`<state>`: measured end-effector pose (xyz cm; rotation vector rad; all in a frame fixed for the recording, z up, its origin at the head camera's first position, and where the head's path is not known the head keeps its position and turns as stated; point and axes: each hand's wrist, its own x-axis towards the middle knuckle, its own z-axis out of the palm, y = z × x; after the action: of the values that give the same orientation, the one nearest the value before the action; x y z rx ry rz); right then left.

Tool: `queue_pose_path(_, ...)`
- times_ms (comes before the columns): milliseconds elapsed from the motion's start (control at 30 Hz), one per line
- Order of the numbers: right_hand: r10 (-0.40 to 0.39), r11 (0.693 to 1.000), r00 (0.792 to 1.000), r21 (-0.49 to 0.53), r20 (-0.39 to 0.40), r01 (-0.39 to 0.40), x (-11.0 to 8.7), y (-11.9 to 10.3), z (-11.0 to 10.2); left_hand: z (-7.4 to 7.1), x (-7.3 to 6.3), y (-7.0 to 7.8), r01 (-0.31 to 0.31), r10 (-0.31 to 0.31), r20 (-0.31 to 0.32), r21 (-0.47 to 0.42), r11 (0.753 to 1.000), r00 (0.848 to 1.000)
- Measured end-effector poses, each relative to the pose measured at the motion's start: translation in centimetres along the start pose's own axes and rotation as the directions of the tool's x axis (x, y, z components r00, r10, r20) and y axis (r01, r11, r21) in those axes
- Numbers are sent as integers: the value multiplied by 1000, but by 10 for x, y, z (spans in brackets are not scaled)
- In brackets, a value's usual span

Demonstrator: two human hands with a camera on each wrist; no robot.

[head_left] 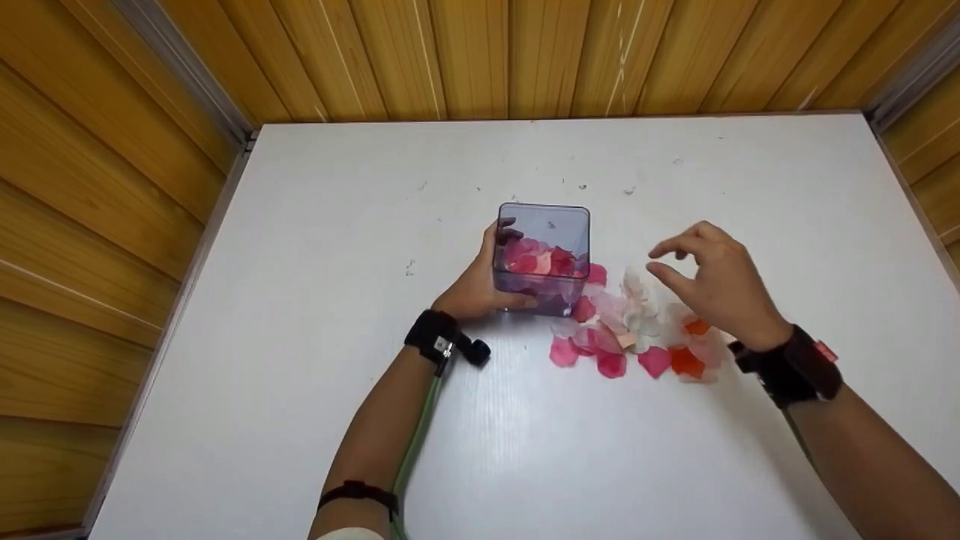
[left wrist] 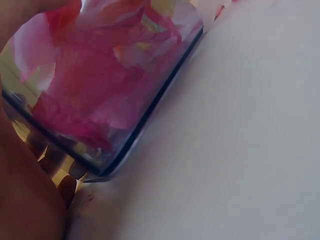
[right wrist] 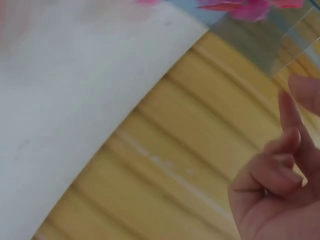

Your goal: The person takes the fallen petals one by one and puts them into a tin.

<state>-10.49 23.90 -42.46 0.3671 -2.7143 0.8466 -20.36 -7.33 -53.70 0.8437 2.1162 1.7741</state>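
Observation:
A clear, bluish plastic box (head_left: 544, 296) stands tilted in my left hand (head_left: 480, 285), its open top facing the head camera. My left thumb lies along the near side and the fingers wrap the far left side. Pink, red and peach petals (left wrist: 95, 75) fill the lower part of the box. To the right, my right hand (head_left: 720, 281) hovers above the loose petals (head_left: 611, 365), thumb and index finger apart with nothing between them. In the right wrist view its fingers (right wrist: 272, 172) are bent loosely.
The loose pink, white and orange petals lie spread on the white table (head_left: 300, 315), right of the box and partly under the right wrist. Yellow wood-plank walls (head_left: 465, 60) border the table at the back and sides. Black camera straps (head_left: 431, 334) circle both wrists.

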Motion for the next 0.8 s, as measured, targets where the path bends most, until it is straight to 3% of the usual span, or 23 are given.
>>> queue_pose_path(100, 63, 996, 991, -64, 116, -55, -23, 28, -10, -1, -1, 0, 0, 0, -7, -8, 1000, 1000)
queue_pose_path(200, 143, 987, 964, -101, 226, -123, -45, 51, -17, 0, -1, 0, -10, 10, 1, -7, 1000, 1000)
queue_pose_path(300, 209, 976, 935, -119, 285, -182, -59, 65, -19, 0, -1, 0, -16, 16, 10, -9, 1000, 1000)
queue_pose_path(367, 220, 974, 932, -124, 287, -192, -62, 68, -17, -1, -2, 0, -13, 13, 7, -9, 1000, 1000)
queue_pose_path(600, 172, 978, 956, -159, 236, -137, -50, 64, 2, -2, -2, 0, -10, 10, -5, -18, 1000, 1000)
queue_pose_path(800, 211, 976, 931, -121, 297, -182, -43, 65, 12, -1, 0, 0, -13, 13, 14, -27, 1000, 1000)
